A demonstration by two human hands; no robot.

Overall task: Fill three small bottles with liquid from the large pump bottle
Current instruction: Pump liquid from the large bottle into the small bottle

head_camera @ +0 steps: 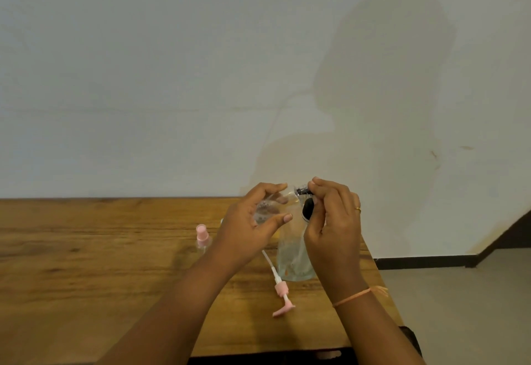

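Note:
My left hand (253,226) grips a small clear bottle (273,206), held tilted above the table. My right hand (333,221) pinches the bottle's dark neck (303,191), and a black cap (307,210) sits against its fingers. Below my hands the large clear bottle (296,258) stands on the table, partly hidden and with its pump off. That pink and white pump (280,287) lies flat on the wood just in front of it. A small bottle with a pink spray top (202,236) stands to the left, beside my left wrist.
The wooden table (86,264) stretches far to the left and ends at its right edge (385,284) close to my right forearm. A pale wall rises behind. Grey floor and dark skirting (425,262) show at the right.

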